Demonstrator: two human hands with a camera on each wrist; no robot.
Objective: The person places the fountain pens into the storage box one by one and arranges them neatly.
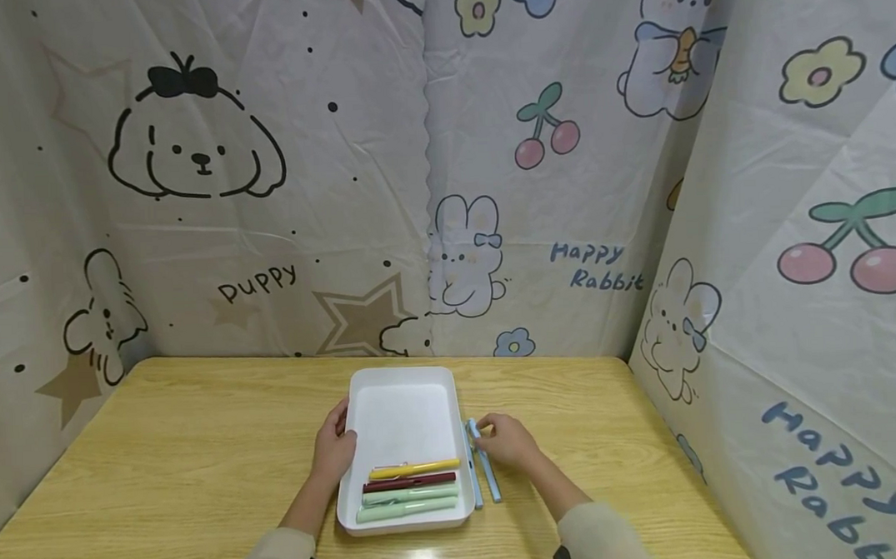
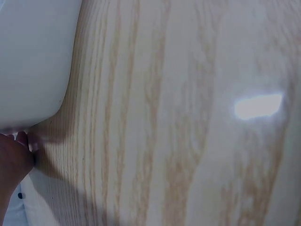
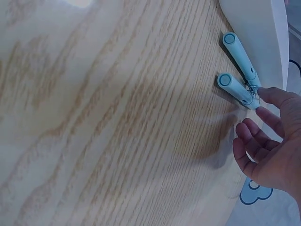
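A white tray [image 1: 403,406] lies on the table, with a yellow pen [image 1: 419,468], a dark red pen [image 1: 412,482] and two light green pens [image 1: 409,508] side by side at its near end. My left hand [image 1: 334,451] grips the tray's left side, thumb at the rim; the left wrist view shows only part of that hand [image 2: 13,157] by the tray's corner [image 2: 37,61]. Right of the tray are two light blue pens, one [image 1: 474,478] along its wall, the other [image 1: 490,478] slightly slanted. My right hand [image 1: 509,442] pinches the slanted blue pen [image 3: 235,88] near its clip, between thumb and index finger.
The wooden table [image 1: 200,457] reaches back to a hanging cloth [image 1: 352,150] printed with cartoon animals. More printed cloth [image 1: 818,338] hangs along the right side.
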